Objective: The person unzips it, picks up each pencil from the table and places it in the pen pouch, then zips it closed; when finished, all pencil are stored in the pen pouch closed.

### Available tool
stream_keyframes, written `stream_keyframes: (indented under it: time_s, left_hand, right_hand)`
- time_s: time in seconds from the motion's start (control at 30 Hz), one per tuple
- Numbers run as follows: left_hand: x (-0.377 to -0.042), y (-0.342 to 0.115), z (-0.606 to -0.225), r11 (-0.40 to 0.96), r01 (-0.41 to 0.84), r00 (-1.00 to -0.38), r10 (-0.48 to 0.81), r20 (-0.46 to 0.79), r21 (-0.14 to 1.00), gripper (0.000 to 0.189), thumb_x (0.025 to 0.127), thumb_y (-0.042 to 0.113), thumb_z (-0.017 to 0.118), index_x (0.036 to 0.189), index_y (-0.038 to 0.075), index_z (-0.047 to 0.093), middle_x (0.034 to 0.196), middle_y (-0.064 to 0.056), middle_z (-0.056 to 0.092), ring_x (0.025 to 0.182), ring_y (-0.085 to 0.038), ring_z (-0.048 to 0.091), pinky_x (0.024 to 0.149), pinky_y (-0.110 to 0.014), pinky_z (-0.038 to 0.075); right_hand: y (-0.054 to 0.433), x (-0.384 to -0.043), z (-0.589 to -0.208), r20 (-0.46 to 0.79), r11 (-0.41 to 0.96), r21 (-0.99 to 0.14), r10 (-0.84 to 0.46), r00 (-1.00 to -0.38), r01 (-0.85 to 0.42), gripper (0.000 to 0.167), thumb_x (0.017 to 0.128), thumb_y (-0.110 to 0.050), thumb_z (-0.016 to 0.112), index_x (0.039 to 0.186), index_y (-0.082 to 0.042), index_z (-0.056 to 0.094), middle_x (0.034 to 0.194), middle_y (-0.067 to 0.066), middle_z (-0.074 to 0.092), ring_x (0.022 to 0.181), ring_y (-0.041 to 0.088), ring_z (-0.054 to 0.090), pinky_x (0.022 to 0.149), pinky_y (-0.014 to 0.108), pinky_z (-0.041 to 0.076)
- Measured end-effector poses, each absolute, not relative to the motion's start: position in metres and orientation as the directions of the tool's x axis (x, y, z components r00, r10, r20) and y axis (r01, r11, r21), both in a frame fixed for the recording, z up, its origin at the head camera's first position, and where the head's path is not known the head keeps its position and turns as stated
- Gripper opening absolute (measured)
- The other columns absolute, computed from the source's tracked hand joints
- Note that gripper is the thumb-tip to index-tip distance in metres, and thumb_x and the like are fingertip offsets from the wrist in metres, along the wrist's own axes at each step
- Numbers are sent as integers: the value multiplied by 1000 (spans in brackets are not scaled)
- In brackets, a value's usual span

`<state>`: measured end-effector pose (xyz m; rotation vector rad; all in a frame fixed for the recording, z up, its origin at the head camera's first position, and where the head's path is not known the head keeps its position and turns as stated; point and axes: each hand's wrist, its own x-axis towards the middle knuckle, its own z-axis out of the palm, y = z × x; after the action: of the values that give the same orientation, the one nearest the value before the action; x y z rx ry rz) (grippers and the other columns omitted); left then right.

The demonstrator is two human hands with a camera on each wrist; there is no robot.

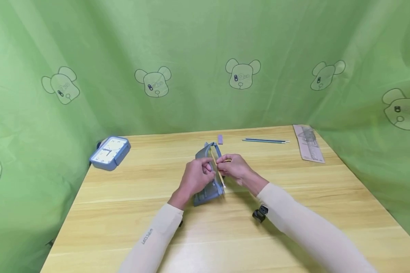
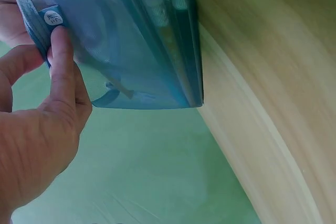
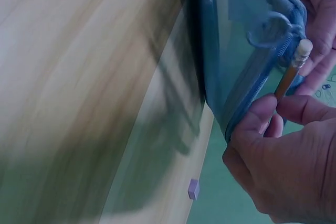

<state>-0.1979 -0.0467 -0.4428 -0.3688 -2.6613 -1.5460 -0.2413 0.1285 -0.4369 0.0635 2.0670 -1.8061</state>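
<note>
While the right hand (image 1: 237, 167) pinches a pencil (image 3: 286, 81) between thumb and forefinger, the left hand (image 1: 196, 176) grips the rim of a blue mesh pencil case (image 1: 205, 195), its forefinger on the small label (image 2: 53, 17). The case is between the hands at mid-table, unzipped, with its mouth spread; the pencil lies along that mouth, eraser end sticking out beside the zip (image 3: 252, 95). I cannot tell how deep its other end sits.

Since the pencil runs lengthwise across so narrow a gap, its point could snag on the mesh or the zip's teeth if pushed at a slant. Long pens (image 2: 165, 30) showing through the side could block it too. Should the left fingers relax, the soft mouth might sag together and trap the shaft; a loose right pinch could let it roll out onto the table (image 1: 140, 182).
</note>
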Motion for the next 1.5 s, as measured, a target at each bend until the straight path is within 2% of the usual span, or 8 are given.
stream_keyframes:
  time_s: [0.27, 0.63, 0.77, 0.87, 1.07, 1.2, 1.37, 1.5]
  left_hand:
    - [-198, -47, -444, 458, 222, -970, 192, 149, 860, 50, 88, -2, 79, 137, -5, 69, 96, -10, 75, 82, -12, 71, 72, -17, 61]
    - [-199, -46, -446, 455, 214, -977, 119, 179, 865, 47, 89, 0, 80, 135, -3, 71, 96, -10, 76, 83, -14, 73, 72, -19, 61]
    - [-201, -45, -445, 453, 209, -978, 103, 181, 867, 47, 89, -1, 80, 135, -4, 71, 95, -10, 75, 83, -14, 72, 73, -20, 61]
    - [-202, -45, -444, 445, 199, -980, 106, 170, 873, 48, 89, -2, 80, 136, -4, 70, 95, -10, 74, 83, -14, 71, 73, -19, 61]
    - [-200, -45, -444, 457, 188, -982, 111, 154, 870, 48, 89, -1, 80, 136, -3, 70, 96, -10, 74, 83, -13, 70, 73, -19, 60]
    - [-198, -45, -444, 469, 191, -981, 111, 157, 862, 48, 88, -1, 80, 136, -2, 71, 95, -9, 75, 82, -12, 70, 73, -19, 61]
    - [-198, -45, -443, 465, 190, -981, 126, 148, 865, 48, 88, -1, 81, 135, -3, 71, 95, -9, 74, 83, -12, 70, 74, -19, 61]
    - [-198, -45, -444, 451, 197, -979, 136, 151, 870, 48, 89, 0, 80, 135, -4, 70, 96, -10, 75, 83, -13, 71, 73, -19, 61]
  right_hand:
    - [117, -243, -437, -320, 252, -930, -186, -929, 269, 13, 99, 7, 61, 111, 10, 67, 113, 14, 62, 78, 11, 62, 70, 17, 58]
    - [112, -240, -447, -284, 315, -921, -146, -948, 227, 9, 98, 8, 63, 99, 4, 71, 87, 5, 65, 72, 10, 63, 68, 20, 57]
    - [118, -239, -444, -281, 368, -908, -175, -944, 202, 6, 99, 3, 66, 101, 3, 71, 92, 7, 68, 78, 12, 67, 75, 23, 62]
    - [123, -241, -438, -303, 415, -891, -242, -922, 183, 12, 98, 1, 67, 109, 5, 69, 98, 9, 69, 83, 13, 69, 79, 25, 64]
    - [128, -243, -433, -365, 466, -865, -332, -870, 185, 15, 96, 1, 69, 110, 6, 67, 91, 8, 69, 75, 13, 65, 69, 21, 60]
    - [130, -244, -434, -381, 458, -866, -345, -858, 200, 12, 95, 2, 70, 106, 4, 67, 87, 5, 68, 73, 12, 63, 68, 20, 58]
    - [135, -247, -434, -368, 384, -892, -304, -879, 241, 8, 92, 6, 66, 98, 0, 65, 83, 3, 65, 71, 11, 60, 66, 20, 55]
    - [134, -251, -435, -382, 337, -900, -309, -871, 275, 9, 93, 7, 64, 94, -1, 63, 84, 3, 64, 71, 10, 62, 66, 19, 57]
